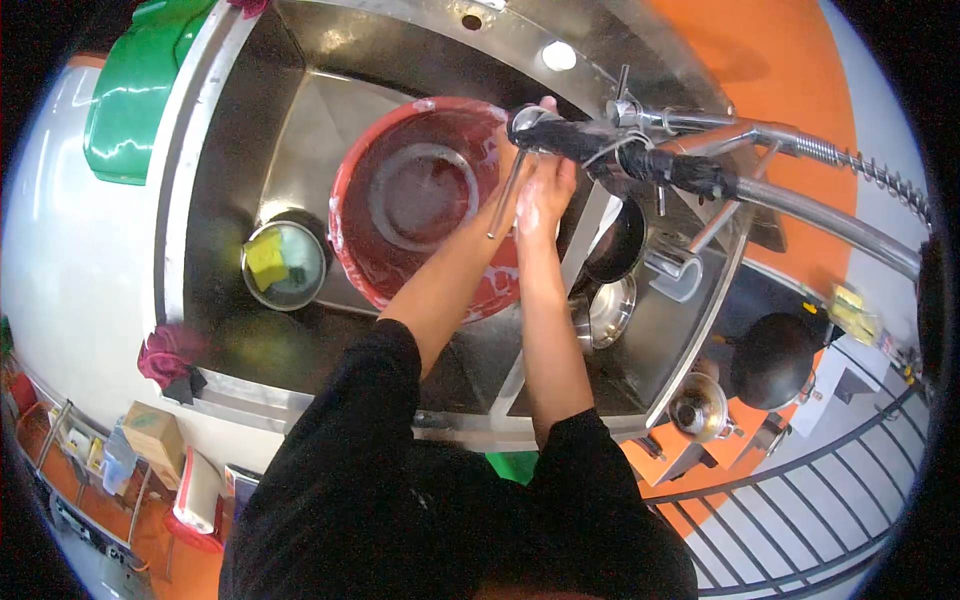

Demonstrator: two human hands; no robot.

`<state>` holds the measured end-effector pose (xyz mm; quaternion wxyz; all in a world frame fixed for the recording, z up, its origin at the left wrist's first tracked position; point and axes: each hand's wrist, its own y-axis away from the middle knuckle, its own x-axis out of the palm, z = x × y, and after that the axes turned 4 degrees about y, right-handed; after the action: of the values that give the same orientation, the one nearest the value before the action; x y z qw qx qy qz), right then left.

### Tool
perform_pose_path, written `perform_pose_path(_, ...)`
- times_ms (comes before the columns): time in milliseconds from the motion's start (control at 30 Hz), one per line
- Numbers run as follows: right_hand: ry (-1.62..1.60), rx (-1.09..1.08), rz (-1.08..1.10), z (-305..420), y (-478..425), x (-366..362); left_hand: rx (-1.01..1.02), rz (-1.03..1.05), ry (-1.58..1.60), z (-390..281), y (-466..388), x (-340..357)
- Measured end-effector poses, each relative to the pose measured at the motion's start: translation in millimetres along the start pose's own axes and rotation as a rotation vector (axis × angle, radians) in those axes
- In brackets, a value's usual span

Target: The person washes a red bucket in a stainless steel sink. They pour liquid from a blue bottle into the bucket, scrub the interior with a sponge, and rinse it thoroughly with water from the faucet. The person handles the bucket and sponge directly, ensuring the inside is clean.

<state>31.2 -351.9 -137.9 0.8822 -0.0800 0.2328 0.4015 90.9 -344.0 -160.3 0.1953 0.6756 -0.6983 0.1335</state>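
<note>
My left hand [507,150] is mostly hidden behind the sprayer head and black-wrapped handle of a spring faucet [570,139]. Against it, beneath the faucet, is my right hand [541,196], with white foam on its skin. Both hands are over the right side of a large red plastic basin [352,262], whose wall is streaked with suds. The basin rests in a stainless steel sink [311,142]. Left of it, a round metal bowl [304,298] holds a yellow sponge or cloth [265,259]. Whether either hand grips anything cannot be told.
Right of the sink divider [589,232] lie a black pan [619,244] and a steel bowl [613,311]. A dark red cloth [171,354] hangs at the sink's near left corner. A wok [772,361] and a metal pot [697,407] stand at the right.
</note>
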Motion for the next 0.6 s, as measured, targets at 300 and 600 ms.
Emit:
perform_pose_path(300, -0.504, 0.062, 0.097, 84.9, -36.6, 7.4, -0.033, 0.226, -0.060, -7.4, -17.0, -3.6)
perform_pose_path(600, -1.039, 0.031, 0.167, 57.2, -56.0, -4.1, 0.185, 0.323, -0.111, -26.6, -7.1, 20.8)
